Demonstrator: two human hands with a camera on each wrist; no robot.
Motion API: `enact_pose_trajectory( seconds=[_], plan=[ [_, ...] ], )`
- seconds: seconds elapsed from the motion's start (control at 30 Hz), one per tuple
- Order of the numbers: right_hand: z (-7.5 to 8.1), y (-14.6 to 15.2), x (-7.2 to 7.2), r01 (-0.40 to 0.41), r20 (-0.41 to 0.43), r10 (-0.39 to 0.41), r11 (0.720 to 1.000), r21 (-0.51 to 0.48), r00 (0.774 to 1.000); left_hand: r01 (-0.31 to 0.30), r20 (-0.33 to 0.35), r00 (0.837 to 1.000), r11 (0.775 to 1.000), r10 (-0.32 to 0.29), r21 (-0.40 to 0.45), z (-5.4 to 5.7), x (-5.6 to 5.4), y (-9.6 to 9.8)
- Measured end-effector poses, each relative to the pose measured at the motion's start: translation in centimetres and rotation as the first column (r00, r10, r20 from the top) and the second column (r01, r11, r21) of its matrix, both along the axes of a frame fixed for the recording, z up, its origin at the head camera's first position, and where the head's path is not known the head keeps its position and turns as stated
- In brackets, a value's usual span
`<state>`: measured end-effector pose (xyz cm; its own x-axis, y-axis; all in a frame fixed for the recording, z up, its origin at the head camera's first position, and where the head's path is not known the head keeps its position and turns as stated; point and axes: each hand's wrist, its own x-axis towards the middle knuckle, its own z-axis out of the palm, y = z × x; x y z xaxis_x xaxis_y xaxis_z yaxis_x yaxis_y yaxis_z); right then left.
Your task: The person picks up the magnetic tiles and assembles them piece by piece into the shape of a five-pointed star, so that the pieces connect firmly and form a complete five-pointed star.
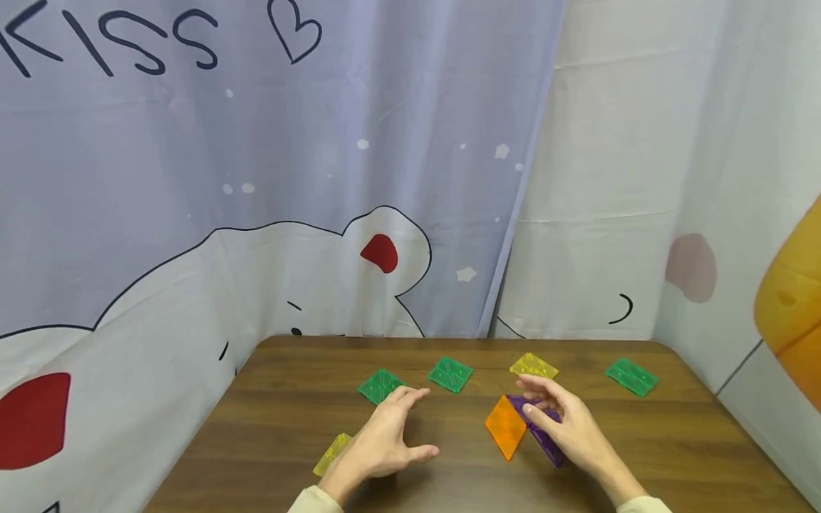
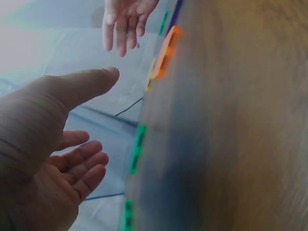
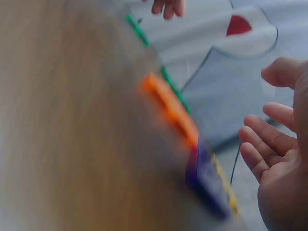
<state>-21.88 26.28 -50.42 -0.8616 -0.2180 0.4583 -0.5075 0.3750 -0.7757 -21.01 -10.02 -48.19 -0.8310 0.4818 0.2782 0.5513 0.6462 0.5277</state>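
While the right grip (image 1: pixel 571 425) hovers near a purple shape (image 1: pixel 548 449), loosely spread, left grip (image 1: pixel 381 439) raised, thumb stretched wide.

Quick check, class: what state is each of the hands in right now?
Left hand: open, holding nothing.
Right hand: open, holding nothing, near the purple tile.

Wood-grain brown table (image 1: pixel 256 427) beneath left hand (image 1: pixel 381 442) and right hand (image 1: pixel 574 427), far corners rounded. Beyond left hand — grey-blue curtain (image 1: pixel 417 107) in soft folds, black "KISS" lettering (image 1: pixel 88 43) high up, white outlined figure (image 1: pixel 192 299) with red patches (image 1: pixel 381 254) lower down. Beyond right hand — white creased fabric (image 1: pixel 609 142); farther right, yellow-orange print (image 1: pixel 792 292). Light diffuse, shadows soft on tabletop.
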Motion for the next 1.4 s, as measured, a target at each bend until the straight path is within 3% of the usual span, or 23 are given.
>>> enact_pose_trajectory(
  seconds=[0.23, 0.47, 0.63, 0.87, 1.1, 1.27, 1.4],
  plan=[
    [-2.1, 4.6, 1.6, 0.029, 0.047, -0.031, 0.998, 0.049, 0.998, 0.08, 0.097, 0.992, 0.996, -0.082, 0.026, -1.8, -0.5, 2.0],
    [-2.4, 6.4, 2.1, -0.016, 0.127, 0.004, 0.996, 0.089, 0.992, 0.111, 0.143, 0.983, 0.992, -0.119, 0.06, -2.2, -1.0, 3.8],
    [-2.4, 6.3, 2.2, -0.033, 0.114, 0.014, 0.985, 0.168, 0.993, 0.102, 0.186, 0.976, 0.992, -0.115, 0.077, -2.2, -1.1, 4.7],
    [-2.6, 4.5, 1.8, -0.075, 0.025, 0.071, 0.978, 0.196, 0.997, 0.104, 0.165, 0.98, 0.993, -0.111, 0.052, -2.4, -1.3, 5.9],
    [-2.9, 3.1, 1.4, -0.181, -0.008, 0.186, 0.964, 0.194, 0.983, 0.096, 0.162, 0.982, 0.995, -0.101, 0.04, -2.4, -1.3, 6.2],
    [-2.7, 3.1, 1.3, -0.241, 0.007, 0.244, 0.954, 0.175, 0.97, 0.09, 0.19, 0.977, 0.994, -0.102, 0.069, -2.1, -1.4, 6.2],
    [-2.7, 3.1, 1.4, -0.275, 0.019, 0.275, 0.948, 0.161, 0.961, 0.086, 0.176, 0.98, 0.995, -0.093, 0.046, -2.1, -1.4, 6.0]
  ],
)
